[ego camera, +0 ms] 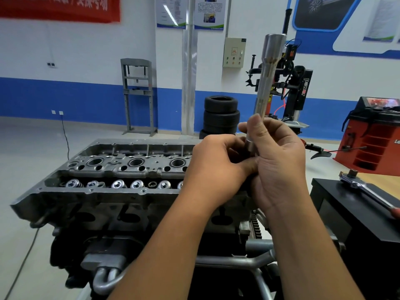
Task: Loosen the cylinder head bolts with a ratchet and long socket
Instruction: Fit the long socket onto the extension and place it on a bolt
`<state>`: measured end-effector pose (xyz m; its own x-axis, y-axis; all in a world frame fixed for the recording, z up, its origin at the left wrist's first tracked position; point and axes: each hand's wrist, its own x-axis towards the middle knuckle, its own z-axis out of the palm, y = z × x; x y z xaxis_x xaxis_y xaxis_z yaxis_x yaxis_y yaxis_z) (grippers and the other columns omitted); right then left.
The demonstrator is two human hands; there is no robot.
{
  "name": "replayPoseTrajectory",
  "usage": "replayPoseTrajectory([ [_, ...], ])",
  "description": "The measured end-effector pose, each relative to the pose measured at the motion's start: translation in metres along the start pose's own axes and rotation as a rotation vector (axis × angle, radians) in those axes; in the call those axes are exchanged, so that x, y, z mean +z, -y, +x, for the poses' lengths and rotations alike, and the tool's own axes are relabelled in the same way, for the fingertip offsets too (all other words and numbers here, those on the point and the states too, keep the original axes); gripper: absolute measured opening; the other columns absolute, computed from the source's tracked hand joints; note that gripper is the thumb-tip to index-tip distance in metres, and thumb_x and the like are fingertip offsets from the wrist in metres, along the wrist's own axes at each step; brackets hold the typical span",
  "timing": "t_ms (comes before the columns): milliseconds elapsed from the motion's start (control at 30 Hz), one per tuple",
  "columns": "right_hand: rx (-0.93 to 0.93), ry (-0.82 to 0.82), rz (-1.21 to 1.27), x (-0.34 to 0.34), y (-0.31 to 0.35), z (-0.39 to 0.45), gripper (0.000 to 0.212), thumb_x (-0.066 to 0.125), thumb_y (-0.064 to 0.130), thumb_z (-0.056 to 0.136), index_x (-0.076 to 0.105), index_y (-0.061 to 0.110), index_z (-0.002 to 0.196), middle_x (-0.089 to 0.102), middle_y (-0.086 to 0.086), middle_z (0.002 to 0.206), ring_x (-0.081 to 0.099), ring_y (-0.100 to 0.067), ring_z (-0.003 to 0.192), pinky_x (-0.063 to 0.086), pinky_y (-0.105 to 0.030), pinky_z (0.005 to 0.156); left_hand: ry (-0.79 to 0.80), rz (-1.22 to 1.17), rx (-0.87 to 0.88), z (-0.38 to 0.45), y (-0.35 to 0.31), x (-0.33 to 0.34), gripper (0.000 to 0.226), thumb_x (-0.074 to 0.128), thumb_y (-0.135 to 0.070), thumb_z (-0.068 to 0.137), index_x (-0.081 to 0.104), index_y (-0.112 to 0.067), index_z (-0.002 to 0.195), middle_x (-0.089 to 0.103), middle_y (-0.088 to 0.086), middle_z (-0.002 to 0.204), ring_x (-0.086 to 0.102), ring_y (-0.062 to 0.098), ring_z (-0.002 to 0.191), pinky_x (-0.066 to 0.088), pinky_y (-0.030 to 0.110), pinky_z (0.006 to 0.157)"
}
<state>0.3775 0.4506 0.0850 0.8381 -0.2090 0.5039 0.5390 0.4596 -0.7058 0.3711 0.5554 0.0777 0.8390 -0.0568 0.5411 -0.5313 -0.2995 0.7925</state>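
My right hand (275, 161) grips the lower end of a long silver socket (269, 76), which stands upright above the cylinder head (104, 169). My left hand (214, 167) is curled against the socket's base, its fingers pinching a small dark part there that is mostly hidden. The cylinder head lies in front of me on the engine, with valve springs (118, 184) and a splined bolt head (152, 184) showing along its near row. The ratchet (365, 189) lies on a black box (346, 213) to the right, apart from both hands.
A stack of tyres (220, 114) stands behind the engine, with a tyre changer (296, 89) and a red balancer (376, 135) at the right. A grey press frame (138, 94) is by the back wall. A cable (65, 135) runs over the floor at left.
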Motion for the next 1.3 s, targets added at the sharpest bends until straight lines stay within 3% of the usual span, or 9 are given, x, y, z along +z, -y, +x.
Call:
replayPoseTrajectory([
  [233, 0.024, -0.007, -0.015, 0.0021, -0.0009, 0.0013, 0.032, 0.072, 0.047, 0.080, 0.076, 0.017, 0.076, 0.075, -0.008, 0.083, 0.070, -0.025, 0.082, 0.055, -0.065, 0.097, 0.082, -0.055, -0.016, 0.0013, -0.0018, -0.0030, 0.016, 0.077, -0.017, 0.094, 0.080, -0.031, 0.102, 0.080, -0.012, 0.097, 0.074, 0.001, 0.093, 0.062, 0.038, 0.092],
  [367, 0.006, 0.003, 0.021, 0.0013, 0.0010, 0.0003, 0.038, 0.084, 0.039, 0.070, 0.068, 0.011, 0.089, 0.072, -0.010, 0.084, 0.064, -0.027, 0.074, 0.055, -0.065, 0.088, -0.005, -0.027, -0.011, 0.0009, -0.0001, 0.0001, 0.012, 0.086, -0.024, 0.085, 0.080, -0.026, 0.095, 0.079, -0.010, 0.089, 0.074, 0.007, 0.089, 0.063, 0.043, 0.087],
  [567, 0.037, -0.014, -0.005, 0.0027, 0.0000, 0.0009, 0.035, 0.068, 0.050, 0.079, 0.076, 0.015, 0.078, 0.075, -0.008, 0.084, 0.070, -0.028, 0.085, 0.053, -0.068, 0.096, 0.105, -0.064, -0.011, 0.0010, -0.0032, -0.0033, 0.015, 0.073, -0.017, 0.097, 0.079, -0.029, 0.103, 0.079, -0.012, 0.097, 0.074, 0.001, 0.090, 0.063, 0.036, 0.087],
  [700, 0.016, 0.000, 0.009, 0.0030, 0.0004, 0.0001, 0.034, 0.082, 0.044, 0.071, 0.071, 0.015, 0.085, 0.073, -0.012, 0.088, 0.067, -0.031, 0.081, 0.054, -0.072, 0.091, -0.006, -0.023, -0.007, 0.0006, -0.0015, 0.0000, 0.010, 0.084, -0.022, 0.087, 0.079, -0.024, 0.095, 0.078, -0.009, 0.088, 0.074, 0.007, 0.086, 0.063, 0.042, 0.086],
  [867, 0.018, -0.003, -0.060, 0.0025, -0.0007, 0.0002, 0.032, 0.068, 0.049, 0.082, 0.076, 0.018, 0.079, 0.076, -0.009, 0.086, 0.072, -0.026, 0.082, 0.062, -0.057, 0.086, 0.068, -0.065, -0.011, 0.0018, -0.0022, -0.0026, 0.009, 0.075, -0.023, 0.096, 0.079, -0.027, 0.103, 0.079, -0.011, 0.095, 0.073, 0.002, 0.089, 0.063, 0.031, 0.083],
  [967, 0.029, 0.000, -0.038, 0.0032, -0.0002, -0.0001, 0.035, 0.069, 0.051, 0.080, 0.076, 0.017, 0.083, 0.075, -0.010, 0.086, 0.071, -0.029, 0.085, 0.056, -0.065, 0.094, 0.092, -0.055, -0.004, 0.0022, -0.0028, -0.0033, 0.014, 0.073, -0.015, 0.097, 0.078, -0.027, 0.103, 0.079, -0.008, 0.096, 0.074, 0.006, 0.091, 0.064, 0.039, 0.086],
  [1067, 0.004, -0.007, -0.023, 0.0027, 0.0001, -0.0003, 0.044, 0.083, 0.044, 0.070, 0.067, 0.011, 0.095, 0.074, -0.013, 0.090, 0.069, -0.036, 0.088, 0.054, -0.072, 0.091, 0.009, -0.043, 0.001, 0.0014, -0.0013, -0.0011, 0.012, 0.082, -0.017, 0.088, 0.077, -0.027, 0.093, 0.078, -0.009, 0.088, 0.074, 0.004, 0.085, 0.064, 0.042, 0.085],
  [1133, -0.002, -0.009, -0.048, 0.0021, -0.0009, 0.0001, 0.044, 0.081, 0.041, 0.074, 0.067, 0.007, 0.098, 0.075, -0.012, 0.091, 0.070, -0.037, 0.089, 0.055, -0.071, 0.089, -0.027, -0.028, 0.001, 0.0009, -0.0004, -0.0003, 0.012, 0.085, -0.022, 0.085, 0.077, -0.028, 0.091, 0.078, -0.011, 0.087, 0.073, 0.003, 0.084, 0.064, 0.040, 0.083],
  [1300, 0.036, 0.014, -0.078, 0.0010, -0.0020, 0.0006, 0.034, 0.068, 0.051, 0.083, 0.078, 0.018, 0.082, 0.075, -0.010, 0.089, 0.072, -0.029, 0.089, 0.056, -0.066, 0.094, 0.081, -0.080, -0.005, 0.0020, -0.0014, -0.0034, 0.014, 0.075, -0.016, 0.095, 0.079, -0.029, 0.098, 0.080, -0.009, 0.093, 0.075, 0.003, 0.087, 0.064, 0.030, 0.080],
])
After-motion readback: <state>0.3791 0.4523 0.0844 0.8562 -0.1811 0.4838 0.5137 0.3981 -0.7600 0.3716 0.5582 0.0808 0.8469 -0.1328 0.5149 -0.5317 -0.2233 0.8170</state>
